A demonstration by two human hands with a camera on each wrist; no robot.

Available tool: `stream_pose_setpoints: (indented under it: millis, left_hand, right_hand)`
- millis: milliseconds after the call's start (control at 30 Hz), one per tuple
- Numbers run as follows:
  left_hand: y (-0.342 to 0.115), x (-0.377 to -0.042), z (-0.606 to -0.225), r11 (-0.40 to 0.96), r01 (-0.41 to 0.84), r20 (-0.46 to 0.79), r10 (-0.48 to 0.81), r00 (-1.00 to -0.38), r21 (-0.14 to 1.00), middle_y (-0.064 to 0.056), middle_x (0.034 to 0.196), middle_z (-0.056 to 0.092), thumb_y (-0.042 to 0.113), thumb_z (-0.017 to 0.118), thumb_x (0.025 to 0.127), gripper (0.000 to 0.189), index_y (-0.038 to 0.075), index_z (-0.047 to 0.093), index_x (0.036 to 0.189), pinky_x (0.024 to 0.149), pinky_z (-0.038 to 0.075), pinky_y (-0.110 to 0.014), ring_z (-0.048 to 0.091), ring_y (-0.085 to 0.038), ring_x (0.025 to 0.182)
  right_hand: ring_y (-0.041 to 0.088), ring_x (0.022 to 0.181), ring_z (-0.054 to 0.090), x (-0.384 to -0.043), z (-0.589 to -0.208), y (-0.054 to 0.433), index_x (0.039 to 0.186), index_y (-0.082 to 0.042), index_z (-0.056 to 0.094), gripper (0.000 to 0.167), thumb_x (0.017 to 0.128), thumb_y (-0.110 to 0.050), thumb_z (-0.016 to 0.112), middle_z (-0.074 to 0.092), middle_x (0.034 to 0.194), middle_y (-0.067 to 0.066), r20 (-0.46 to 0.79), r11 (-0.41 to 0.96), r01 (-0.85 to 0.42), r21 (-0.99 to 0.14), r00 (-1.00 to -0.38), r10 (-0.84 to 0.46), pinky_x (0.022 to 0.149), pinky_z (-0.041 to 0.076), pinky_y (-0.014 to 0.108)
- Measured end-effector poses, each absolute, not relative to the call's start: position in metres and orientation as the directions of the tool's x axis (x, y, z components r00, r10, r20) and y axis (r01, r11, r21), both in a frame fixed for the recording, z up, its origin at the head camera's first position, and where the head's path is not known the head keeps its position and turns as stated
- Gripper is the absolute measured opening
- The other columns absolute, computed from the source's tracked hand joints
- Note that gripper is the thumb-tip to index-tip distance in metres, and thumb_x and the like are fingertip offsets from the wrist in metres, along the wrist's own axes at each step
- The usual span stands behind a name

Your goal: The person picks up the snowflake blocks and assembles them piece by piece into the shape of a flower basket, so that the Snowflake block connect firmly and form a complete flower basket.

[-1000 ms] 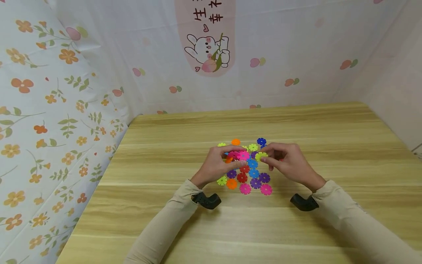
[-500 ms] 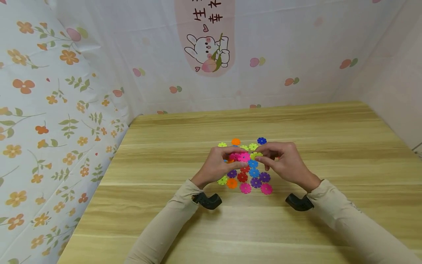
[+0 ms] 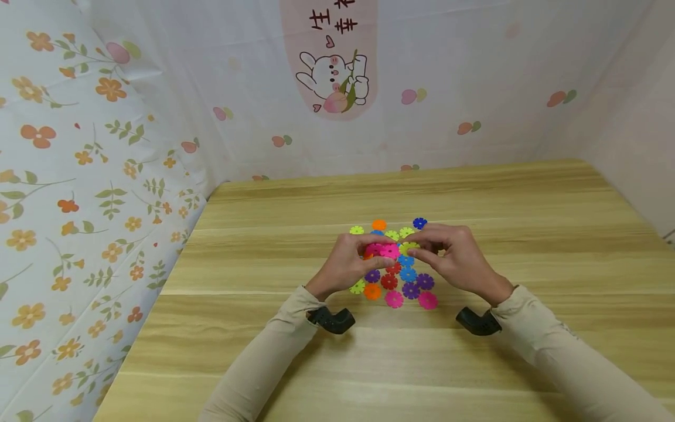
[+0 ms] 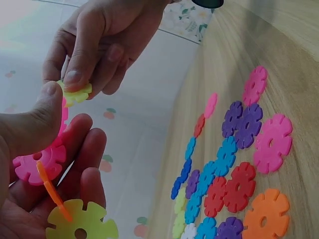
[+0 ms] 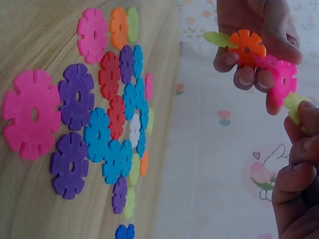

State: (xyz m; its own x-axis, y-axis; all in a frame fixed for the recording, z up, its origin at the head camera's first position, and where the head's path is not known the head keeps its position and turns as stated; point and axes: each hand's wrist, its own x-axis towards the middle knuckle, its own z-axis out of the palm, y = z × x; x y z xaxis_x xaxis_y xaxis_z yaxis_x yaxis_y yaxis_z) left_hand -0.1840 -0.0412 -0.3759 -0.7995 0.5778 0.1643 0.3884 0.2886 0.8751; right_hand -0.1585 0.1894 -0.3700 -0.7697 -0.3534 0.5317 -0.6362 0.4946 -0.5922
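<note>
In the head view my left hand [image 3: 348,264] holds a short chain of slotted snowflake discs above the table. The chain has a yellow-green disc [image 4: 82,221], an orange disc [image 5: 244,49] and pink discs [image 4: 42,162] joined at their slots. My right hand [image 3: 459,252] pinches another yellow-green disc [image 4: 79,95] between thumb and fingers. Its edge meets the end pink disc [image 5: 285,82], where my left thumb lies. Whether the two slots interlock, I cannot tell. Loose discs lie below both hands, partly hidden by them in the head view.
Several loose discs lie flat on the wooden table [image 3: 411,375], among them a red disc [image 4: 240,186], a purple disc [image 5: 77,97] and a white disc [image 5: 134,130]. A printed cloth [image 3: 253,76] hangs behind the table's far edge. Black wrist mounts [image 3: 332,321] sit below the hands.
My right hand has moved left, bringing its yellow-green disc up to the pink end of the chain. My left hand has stayed nearly still, holding the chain.
</note>
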Motion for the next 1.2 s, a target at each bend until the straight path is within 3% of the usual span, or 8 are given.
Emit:
stream_pose_setpoints:
  millis: [100, 200, 500, 700, 933, 1200]
  left_hand:
    - [-0.04, -0.184, -0.377, 0.283, 0.391, 0.169, 0.58, -0.797, 0.876, -0.015, 0.107, 0.074, 0.013, 0.074, 0.09, 0.035, 0.001, 0.069, 0.123, 0.058, 0.044, -0.014, 0.062, -0.038, 0.071]
    - [-0.04, -0.183, -0.378, 0.277, 0.389, 0.167, 0.584, -0.794, 0.879, -0.015, 0.103, 0.074, 0.015, 0.074, 0.09, 0.037, 0.001, 0.069, 0.124, 0.057, 0.044, -0.014, 0.062, -0.038, 0.07]
    - [-0.044, -0.183, -0.374, 0.303, 0.392, 0.192, 0.523, -0.83, 0.869, -0.013, 0.108, 0.076, 0.014, 0.075, 0.09, 0.034, 0.004, 0.071, 0.122, 0.051, 0.035, -0.017, 0.053, -0.025, 0.058]
    - [-0.037, -0.182, -0.374, 0.287, 0.401, 0.187, 0.561, -0.806, 0.87, -0.012, 0.097, 0.074, 0.018, 0.073, 0.092, 0.034, 0.004, 0.07, 0.123, 0.05, 0.032, -0.017, 0.039, -0.009, 0.052]
    - [-0.034, -0.182, -0.373, 0.296, 0.412, 0.195, 0.557, -0.807, 0.862, -0.013, 0.106, 0.076, 0.016, 0.073, 0.092, 0.033, 0.004, 0.071, 0.123, 0.051, 0.034, -0.017, 0.047, -0.007, 0.056]
    - [-0.031, -0.183, -0.369, 0.301, 0.407, 0.2, 0.536, -0.82, 0.863, -0.013, 0.108, 0.077, 0.012, 0.075, 0.089, 0.033, 0.004, 0.072, 0.121, 0.051, 0.033, -0.017, 0.046, -0.008, 0.056]
  right_hand:
    - [0.0, 0.059, 0.046, -0.158, -0.369, 0.189, 0.098, -0.01, 0.078, 0.022, 0.08, 0.004, 0.079, 0.059, 0.068, -0.009, 0.55, 0.497, -0.656, -0.568, -0.752, -0.363, 0.053, 0.044, 0.018]
    - [-0.001, 0.059, 0.045, -0.157, -0.368, 0.19, 0.098, -0.01, 0.078, 0.023, 0.08, 0.005, 0.078, 0.059, 0.069, -0.009, 0.558, 0.495, -0.667, -0.557, -0.742, -0.372, 0.052, 0.042, 0.018]
    - [0.0, 0.059, 0.045, -0.156, -0.367, 0.192, 0.097, -0.01, 0.078, 0.025, 0.079, 0.008, 0.078, 0.057, 0.069, -0.008, 0.57, 0.501, -0.663, -0.556, -0.743, -0.35, 0.051, 0.039, 0.016]
    - [-0.001, 0.059, 0.044, -0.158, -0.37, 0.188, 0.095, -0.01, 0.078, 0.027, 0.076, 0.009, 0.08, 0.056, 0.067, -0.009, 0.615, 0.495, -0.695, -0.522, -0.709, -0.346, 0.052, 0.039, 0.014]
    - [-0.001, 0.058, 0.044, -0.157, -0.368, 0.185, 0.094, -0.008, 0.078, 0.024, 0.076, 0.007, 0.081, 0.057, 0.066, -0.007, 0.628, 0.503, -0.697, -0.511, -0.703, -0.335, 0.052, 0.04, 0.013]
    - [-0.002, 0.055, 0.046, -0.157, -0.366, 0.18, 0.092, -0.005, 0.079, 0.023, 0.076, 0.01, 0.08, 0.067, 0.071, -0.001, 0.646, 0.492, -0.702, -0.515, -0.695, -0.316, 0.051, 0.041, 0.013]
